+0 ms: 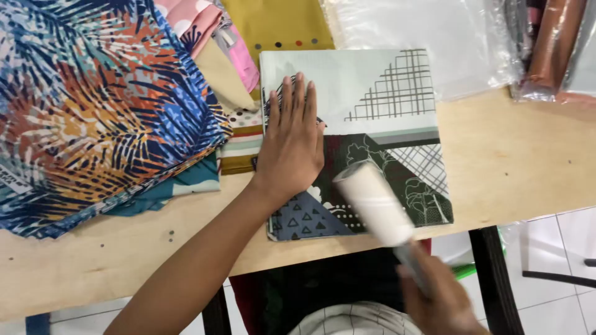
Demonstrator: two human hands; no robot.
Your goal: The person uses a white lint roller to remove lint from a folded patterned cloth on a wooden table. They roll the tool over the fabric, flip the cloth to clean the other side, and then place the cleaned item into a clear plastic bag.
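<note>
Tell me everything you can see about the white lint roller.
The lint roller has a white, paper-like cylinder on a grey handle. It is blurred, so finer details cannot be made out. It lies slanted over the lower right part of the folded patterned cloth on the wooden table, roller end pointing up-left. The right hand grips its handle at the bottom of the view. The left hand rests flat on the same cloth just left of the roller, apart from it.

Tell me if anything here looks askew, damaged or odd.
Nothing stands out. The folded patterned square cloth lies flat under the left hand; the right hand holds a white lint roller over it. Only the roller is motion-blurred.
</note>
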